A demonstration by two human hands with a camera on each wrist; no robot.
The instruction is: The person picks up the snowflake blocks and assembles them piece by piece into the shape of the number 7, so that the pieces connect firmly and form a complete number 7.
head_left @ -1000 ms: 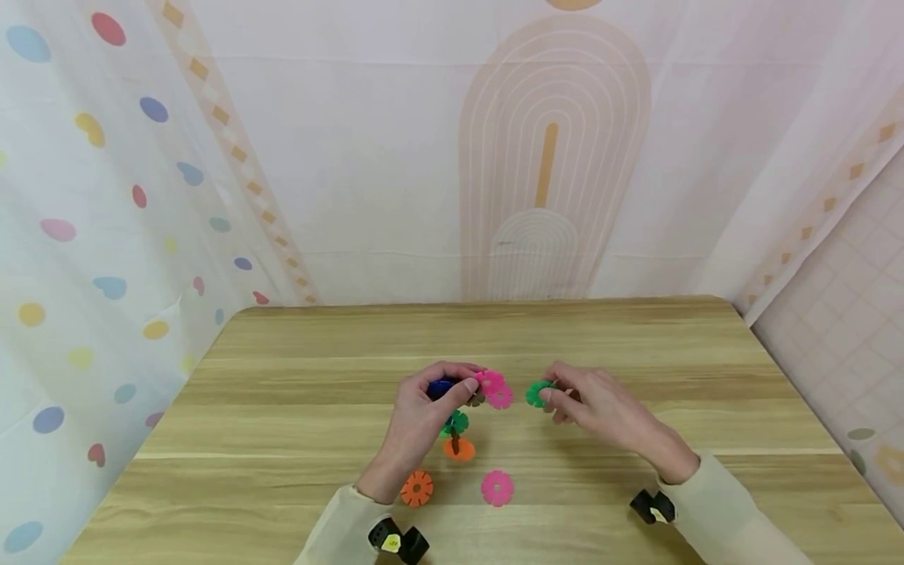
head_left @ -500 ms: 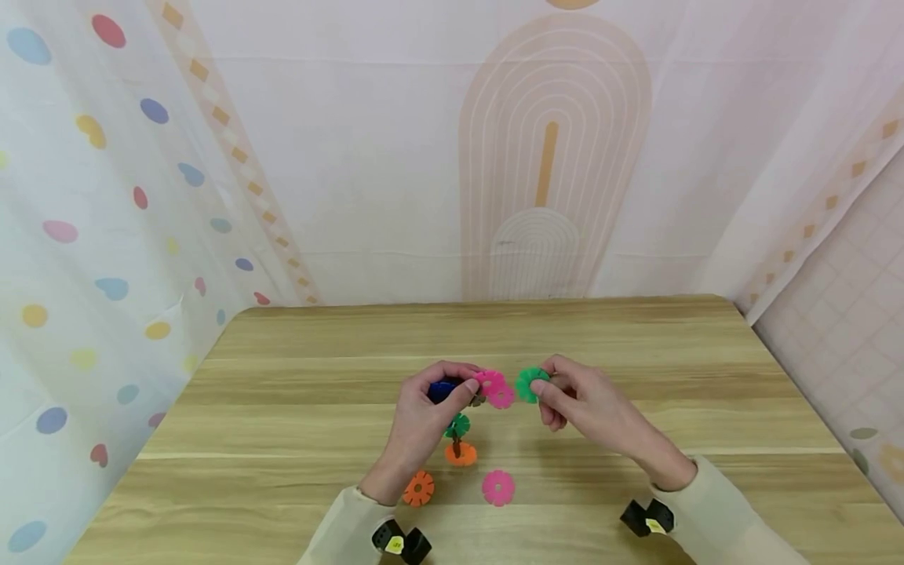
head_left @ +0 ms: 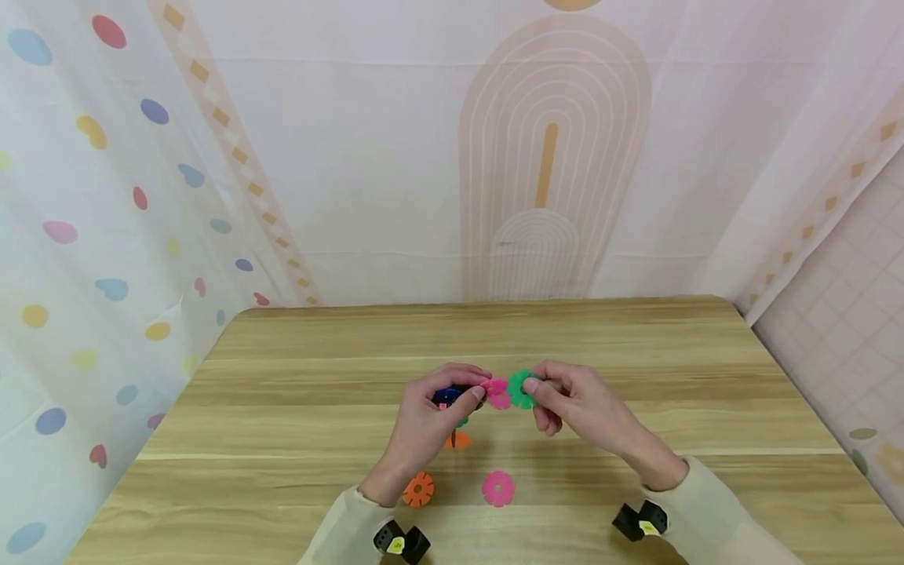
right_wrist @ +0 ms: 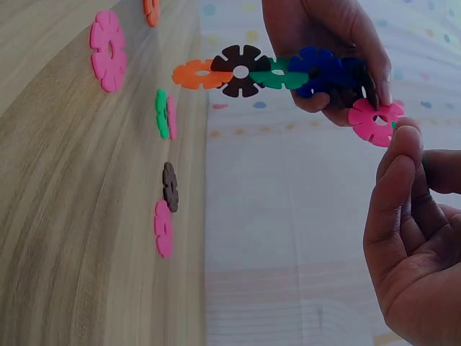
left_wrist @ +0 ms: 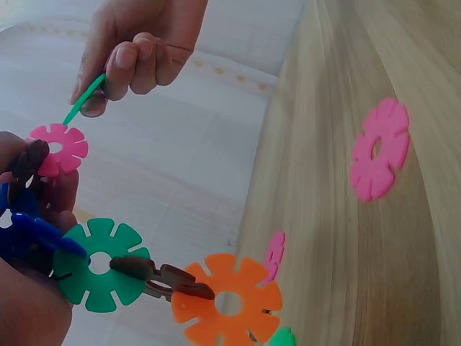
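My left hand [head_left: 462,395] grips a chain of flower-shaped discs by its blue disc [head_left: 446,395]. In the left wrist view the chain runs pink disc [left_wrist: 59,149], blue, green disc [left_wrist: 99,263], brown disc [left_wrist: 155,276], orange disc [left_wrist: 227,303]. My right hand [head_left: 538,386] pinches a single green disc [head_left: 521,388] edge-on, right beside the chain's pink end disc [head_left: 497,392]. I cannot tell whether the two touch. Both hands hover above the wooden table [head_left: 636,353]. The chain's lower part hangs behind my left hand in the head view.
A loose orange disc [head_left: 418,489] and a loose pink disc [head_left: 497,488] lie on the table near its front edge, below my hands. Patterned fabric walls close in the table on the left, back and right.
My right hand has carried the green disc leftward, closing the gap to the pink end disc. My left hand has stayed put, and the hanging chain now shows less beneath it.
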